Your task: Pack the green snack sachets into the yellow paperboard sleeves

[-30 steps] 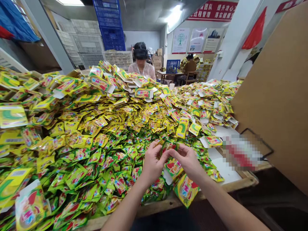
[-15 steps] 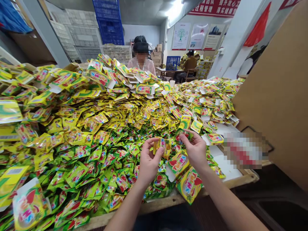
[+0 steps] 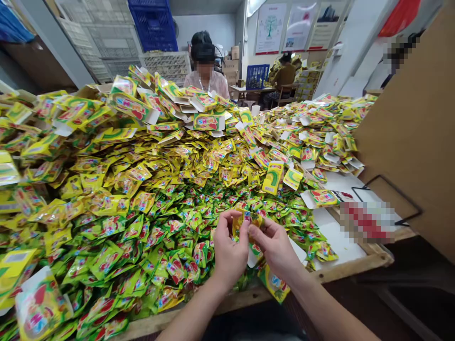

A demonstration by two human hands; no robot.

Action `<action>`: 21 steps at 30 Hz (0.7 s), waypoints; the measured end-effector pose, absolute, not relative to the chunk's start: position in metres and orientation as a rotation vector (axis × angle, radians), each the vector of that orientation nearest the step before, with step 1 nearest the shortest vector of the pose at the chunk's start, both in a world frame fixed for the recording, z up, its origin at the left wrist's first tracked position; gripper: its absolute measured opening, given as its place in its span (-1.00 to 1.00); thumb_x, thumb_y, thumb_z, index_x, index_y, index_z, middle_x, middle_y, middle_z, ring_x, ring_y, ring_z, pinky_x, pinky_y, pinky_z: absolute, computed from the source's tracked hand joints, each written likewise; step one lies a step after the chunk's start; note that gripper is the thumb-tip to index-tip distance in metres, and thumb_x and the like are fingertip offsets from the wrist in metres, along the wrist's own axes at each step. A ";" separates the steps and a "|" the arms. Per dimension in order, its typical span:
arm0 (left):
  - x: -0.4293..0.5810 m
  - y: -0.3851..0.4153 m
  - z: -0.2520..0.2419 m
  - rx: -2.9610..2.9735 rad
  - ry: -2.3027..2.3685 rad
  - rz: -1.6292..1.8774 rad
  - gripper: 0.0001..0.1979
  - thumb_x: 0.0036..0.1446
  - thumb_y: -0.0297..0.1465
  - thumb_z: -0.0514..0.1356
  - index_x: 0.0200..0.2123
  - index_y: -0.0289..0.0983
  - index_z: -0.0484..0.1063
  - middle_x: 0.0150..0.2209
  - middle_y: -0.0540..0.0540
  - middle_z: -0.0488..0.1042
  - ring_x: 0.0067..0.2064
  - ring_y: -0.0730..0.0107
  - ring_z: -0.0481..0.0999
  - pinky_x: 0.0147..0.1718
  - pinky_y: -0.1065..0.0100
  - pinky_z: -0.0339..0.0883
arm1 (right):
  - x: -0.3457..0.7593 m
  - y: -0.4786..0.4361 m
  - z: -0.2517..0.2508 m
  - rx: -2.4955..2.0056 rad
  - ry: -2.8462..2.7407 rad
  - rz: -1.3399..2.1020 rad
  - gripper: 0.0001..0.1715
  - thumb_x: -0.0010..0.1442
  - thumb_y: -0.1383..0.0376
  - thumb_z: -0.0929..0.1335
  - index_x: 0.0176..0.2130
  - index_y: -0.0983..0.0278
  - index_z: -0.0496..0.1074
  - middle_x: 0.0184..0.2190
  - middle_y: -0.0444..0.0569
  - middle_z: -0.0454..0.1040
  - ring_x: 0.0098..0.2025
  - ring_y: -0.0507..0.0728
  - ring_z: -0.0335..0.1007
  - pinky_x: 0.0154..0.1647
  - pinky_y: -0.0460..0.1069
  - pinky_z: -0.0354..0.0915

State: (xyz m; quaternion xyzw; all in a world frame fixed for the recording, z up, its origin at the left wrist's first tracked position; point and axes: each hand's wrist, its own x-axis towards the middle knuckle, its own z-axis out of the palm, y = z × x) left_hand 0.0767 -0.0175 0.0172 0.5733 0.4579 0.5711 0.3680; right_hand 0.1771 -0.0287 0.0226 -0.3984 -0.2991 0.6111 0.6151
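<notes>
The left hand (image 3: 229, 248) and the right hand (image 3: 273, 248) are raised close together over the near edge of a deep heap of glossy yellow-and-green foil sachets (image 3: 152, 208). Between them, at twelve o'clock from the wrists, sits one small yellow-green foil sachet (image 3: 247, 223). The fingers (image 3: 232, 225) of both hands curl inward and pinch it from either side. Another yellow-green sachet (image 3: 275, 284) lies at six o'clock below the right hand, over the long wooden counter edge (image 3: 249, 298). At three o'clock, a flat white card sheet (image 3: 337, 237) lies on the counter, with a yellow card-backed packet (image 3: 322, 198) and a pixelated red-and-white item (image 3: 368, 222) beside it. A seated person in a pale top (image 3: 208, 73) faces the heap at twelve o'clock.
</notes>
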 end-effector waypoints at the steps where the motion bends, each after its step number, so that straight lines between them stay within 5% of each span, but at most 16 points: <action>1: 0.078 -0.016 0.018 1.514 1.136 1.406 -0.88 0.12 -0.37 0.14 -0.26 -0.23 0.26 -0.37 0.01 0.34 -0.35 0.46 0.37 -0.35 0.44 0.27 | 0.184 -0.030 0.020 -0.937 -0.684 1.371 -0.67 -0.18 0.16 0.55 -0.38 0.25 0.55 -0.42 -0.09 0.58 -0.36 0.05 0.49 -0.30 -0.09 0.41; 6: 0.098 0.032 0.041 1.718 0.963 1.061 -0.82 0.18 -0.29 0.07 -0.17 -0.23 0.25 -0.44 0.03 0.35 -0.43 0.46 0.37 -0.42 0.43 0.25 | 0.236 -0.034 0.011 -1.050 -0.543 1.115 -0.62 -0.25 0.16 0.57 -0.37 0.25 0.56 -0.41 -0.08 0.60 -0.39 0.05 0.49 -0.32 -0.09 0.42; 11: 0.164 0.101 0.046 1.982 1.290 0.845 -0.62 0.05 -0.31 0.23 -0.09 -0.32 0.24 -0.12 -0.23 0.43 -0.07 0.22 0.44 -0.08 0.26 0.26 | 0.267 -0.049 0.018 -1.101 -0.497 0.969 -0.61 -0.22 0.16 0.56 -0.35 0.25 0.54 -0.42 -0.05 0.60 -0.40 0.09 0.51 -0.37 -0.08 0.43; 15: 0.201 0.124 0.025 1.976 1.369 0.781 -0.51 -0.15 -0.39 0.35 -0.13 -0.36 0.28 -0.04 -0.39 0.39 0.05 -0.04 0.37 0.00 0.07 0.20 | 0.267 -0.060 0.021 -1.100 -0.531 0.981 -0.63 -0.15 0.15 0.54 -0.32 0.27 0.53 -0.40 0.00 0.60 -0.40 0.15 0.52 -0.38 -0.01 0.45; 21: 0.172 0.131 0.022 1.968 1.257 0.938 -0.60 0.05 -0.50 0.08 0.01 -0.36 0.24 -0.11 -0.30 0.47 -0.08 0.12 0.48 -0.08 0.15 0.29 | 0.264 -0.064 0.017 -1.122 -0.547 0.979 -0.62 -0.15 0.14 0.53 -0.31 0.25 0.52 -0.35 0.03 0.61 -0.36 0.20 0.53 -0.33 0.06 0.46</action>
